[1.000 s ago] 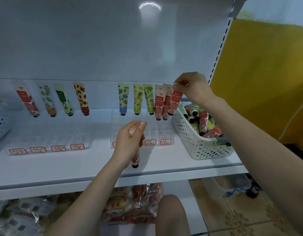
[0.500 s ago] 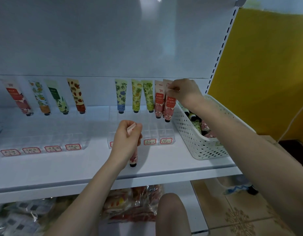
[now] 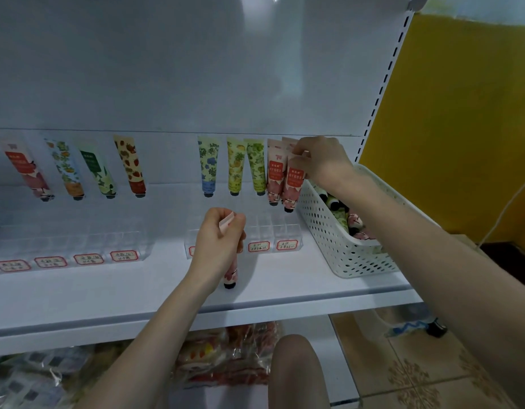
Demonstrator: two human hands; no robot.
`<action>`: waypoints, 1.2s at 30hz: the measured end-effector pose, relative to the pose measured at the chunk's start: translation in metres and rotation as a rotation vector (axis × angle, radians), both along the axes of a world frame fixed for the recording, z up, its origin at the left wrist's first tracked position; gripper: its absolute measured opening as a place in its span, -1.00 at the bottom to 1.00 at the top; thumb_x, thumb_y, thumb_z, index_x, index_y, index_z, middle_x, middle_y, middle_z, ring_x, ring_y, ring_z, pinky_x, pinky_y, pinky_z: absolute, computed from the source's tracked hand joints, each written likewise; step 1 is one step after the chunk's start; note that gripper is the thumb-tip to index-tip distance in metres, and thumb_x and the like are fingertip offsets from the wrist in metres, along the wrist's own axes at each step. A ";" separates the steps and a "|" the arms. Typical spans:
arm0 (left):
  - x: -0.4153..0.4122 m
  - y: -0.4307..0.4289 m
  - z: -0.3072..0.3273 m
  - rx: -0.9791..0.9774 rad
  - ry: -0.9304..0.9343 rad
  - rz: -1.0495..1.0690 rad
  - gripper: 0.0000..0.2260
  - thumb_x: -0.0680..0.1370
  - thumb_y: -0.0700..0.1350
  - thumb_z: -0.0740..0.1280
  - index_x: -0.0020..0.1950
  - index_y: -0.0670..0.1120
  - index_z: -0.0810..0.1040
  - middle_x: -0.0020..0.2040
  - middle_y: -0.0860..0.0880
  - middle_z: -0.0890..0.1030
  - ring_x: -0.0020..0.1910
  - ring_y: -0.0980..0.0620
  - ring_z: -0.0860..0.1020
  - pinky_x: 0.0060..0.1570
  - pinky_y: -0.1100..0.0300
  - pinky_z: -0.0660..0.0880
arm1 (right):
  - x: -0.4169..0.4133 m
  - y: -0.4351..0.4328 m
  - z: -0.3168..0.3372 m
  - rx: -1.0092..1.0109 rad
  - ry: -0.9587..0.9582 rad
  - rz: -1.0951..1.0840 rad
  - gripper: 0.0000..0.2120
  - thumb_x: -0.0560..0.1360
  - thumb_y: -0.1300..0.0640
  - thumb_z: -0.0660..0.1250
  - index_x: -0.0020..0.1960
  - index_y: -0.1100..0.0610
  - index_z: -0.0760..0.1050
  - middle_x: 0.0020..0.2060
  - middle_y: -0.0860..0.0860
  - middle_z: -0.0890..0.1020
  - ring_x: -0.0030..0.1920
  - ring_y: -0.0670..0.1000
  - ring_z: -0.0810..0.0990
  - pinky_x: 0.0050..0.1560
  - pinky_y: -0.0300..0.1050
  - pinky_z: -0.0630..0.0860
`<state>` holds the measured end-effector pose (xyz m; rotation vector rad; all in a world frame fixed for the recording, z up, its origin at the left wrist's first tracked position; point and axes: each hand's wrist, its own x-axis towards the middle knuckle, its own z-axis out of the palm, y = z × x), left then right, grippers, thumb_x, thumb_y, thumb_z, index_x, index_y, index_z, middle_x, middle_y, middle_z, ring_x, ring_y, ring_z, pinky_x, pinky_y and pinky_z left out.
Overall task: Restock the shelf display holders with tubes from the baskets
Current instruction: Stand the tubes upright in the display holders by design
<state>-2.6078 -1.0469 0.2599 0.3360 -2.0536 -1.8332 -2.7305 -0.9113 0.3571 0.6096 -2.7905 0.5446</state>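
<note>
Glossy white metal shelf (image 3: 107,293), perforated white plastic basket (image 3: 338,246), clear plastic holders (image 3: 273,228).

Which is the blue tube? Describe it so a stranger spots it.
Start at the white basket on the right. The nearest group of tubes ends, on its left, with the blue tube. Only it has blue flowers and a blue base.

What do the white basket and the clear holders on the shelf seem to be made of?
Basket: likely moulded plastic, matt white; even rows of holes in its wall. Holders: probably clear acrylic or similar plastic, glossy; the shelf shows through them.
</note>
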 end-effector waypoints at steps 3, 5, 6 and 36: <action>0.001 0.000 0.000 0.008 0.008 -0.007 -0.92 0.59 -0.13 0.21 -0.10 -0.02 0.36 -0.33 -0.05 0.49 -0.40 0.09 0.43 -0.38 0.30 0.42 | 0.001 0.002 0.002 -0.015 -0.013 -0.003 -0.77 0.53 0.18 0.23 0.07 0.31 0.54 -0.03 0.20 0.62 -0.05 0.17 0.59 0.06 0.06 0.50; 0.001 0.000 0.000 0.014 0.003 -0.008 -0.92 0.59 -0.12 0.21 -0.10 -0.01 0.36 -0.33 -0.05 0.49 -0.38 0.08 0.43 -0.35 0.27 0.43 | 0.001 0.003 0.002 -0.027 -0.018 0.002 -0.77 0.53 0.19 0.24 0.08 0.32 0.53 -0.02 0.20 0.62 -0.06 0.17 0.60 0.06 0.07 0.50; 0.000 0.000 -0.001 0.015 0.000 -0.008 -0.92 0.59 -0.12 0.21 -0.10 -0.01 0.36 -0.32 -0.05 0.50 -0.38 0.08 0.44 -0.35 0.27 0.43 | 0.001 0.003 0.001 -0.030 -0.020 0.003 -0.77 0.53 0.19 0.24 0.08 0.32 0.53 -0.02 0.20 0.62 -0.06 0.18 0.60 0.06 0.08 0.50; -0.001 -0.002 -0.002 0.023 0.022 -0.016 -0.96 0.59 -0.13 0.21 -0.05 -0.06 0.37 -0.31 -0.05 0.50 -0.38 0.10 0.44 -0.43 0.40 0.42 | 0.007 0.006 -0.002 -0.014 -0.113 0.049 -0.64 0.53 0.25 0.25 0.31 0.19 0.37 0.22 0.14 0.49 0.09 0.14 0.53 0.12 0.02 0.49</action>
